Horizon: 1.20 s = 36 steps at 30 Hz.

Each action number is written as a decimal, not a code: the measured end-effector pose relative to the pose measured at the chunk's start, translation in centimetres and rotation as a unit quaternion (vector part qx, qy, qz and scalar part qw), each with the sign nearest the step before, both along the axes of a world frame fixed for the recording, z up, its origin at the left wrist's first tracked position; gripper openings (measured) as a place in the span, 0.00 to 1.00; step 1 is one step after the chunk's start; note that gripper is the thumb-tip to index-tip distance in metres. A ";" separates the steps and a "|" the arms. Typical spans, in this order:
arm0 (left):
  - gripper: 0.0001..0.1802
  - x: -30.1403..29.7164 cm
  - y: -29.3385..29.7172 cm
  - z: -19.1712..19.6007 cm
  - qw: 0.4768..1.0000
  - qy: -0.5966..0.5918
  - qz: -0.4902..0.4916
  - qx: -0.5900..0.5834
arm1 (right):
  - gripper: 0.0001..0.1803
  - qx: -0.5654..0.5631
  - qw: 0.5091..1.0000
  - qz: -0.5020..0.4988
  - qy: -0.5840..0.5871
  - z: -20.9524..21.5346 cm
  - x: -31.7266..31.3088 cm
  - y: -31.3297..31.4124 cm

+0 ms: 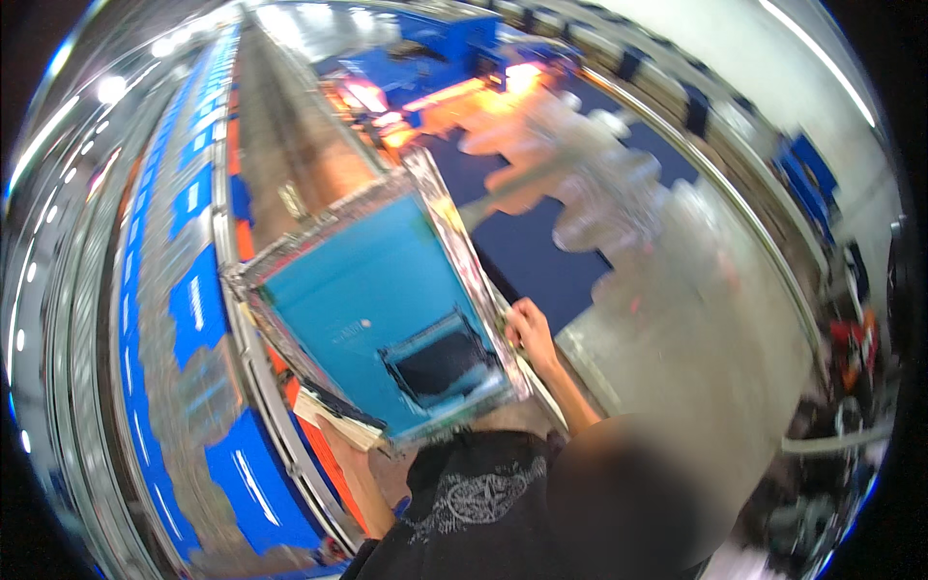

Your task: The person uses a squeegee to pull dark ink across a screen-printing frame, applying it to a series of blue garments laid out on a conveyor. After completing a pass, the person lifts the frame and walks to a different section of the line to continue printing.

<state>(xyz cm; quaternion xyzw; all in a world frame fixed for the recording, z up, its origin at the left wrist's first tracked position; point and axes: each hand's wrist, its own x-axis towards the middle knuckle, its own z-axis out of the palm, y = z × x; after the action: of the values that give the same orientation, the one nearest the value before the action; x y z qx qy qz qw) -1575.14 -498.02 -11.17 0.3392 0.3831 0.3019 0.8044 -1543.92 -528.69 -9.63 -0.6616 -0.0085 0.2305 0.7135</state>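
A screen-printing frame (447, 208) with teal mesh and a dark rectangular patch near its lower end is tilted in front of my body. At its right edge my right hand (527, 327) is closed, fingers curled at the frame's side. Below the frame's lower left corner, my left hand (340, 443) is wrapped round a squeegee (338, 418) with a pale wooden handle and a dark blade edge. Its fingers are partly hidden under the handle. Whether the left hand also touches the frame, I cannot tell.
On the left a long table (227, 362) carries bright blue fabric pieces (253, 478). Dark navy fabric pieces (541, 253) lie on the table to the right. Beyond them stands a blue machine (425, 58) with a glowing orange heater (522, 79). A metal rail (715, 159) runs along the right.
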 end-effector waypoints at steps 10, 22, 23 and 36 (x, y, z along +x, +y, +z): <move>0.45 29.9 11.2 2.1 0.964 0.032 -0.263 -0.039 | 0.12 0.059 0.930 -0.355 -0.068 2.9 7.6 -1.4; 0.33 58.6 -0.9 -7.2 0.789 0.020 -0.581 -0.199 | 0.14 -0.022 0.745 -0.666 0.007 -3.9 6.5 -8.9; 0.33 59.5 -1.6 -7.9 0.779 0.027 -0.595 -0.196 | 0.14 -0.034 0.739 -0.673 0.005 -4.9 6.6 -9.1; 0.33 61.0 -4.5 -14.0 0.723 0.093 -0.646 -0.227 | 0.14 -0.112 0.677 -0.717 0.121 -9.7 6.3 -10.1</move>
<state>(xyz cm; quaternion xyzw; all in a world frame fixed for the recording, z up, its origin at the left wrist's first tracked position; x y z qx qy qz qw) -1514.15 -502.51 -25.16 0.3378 0.2010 -0.4194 0.8183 -1537.65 -538.80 -19.35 -0.5060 0.5806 -0.2742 0.5758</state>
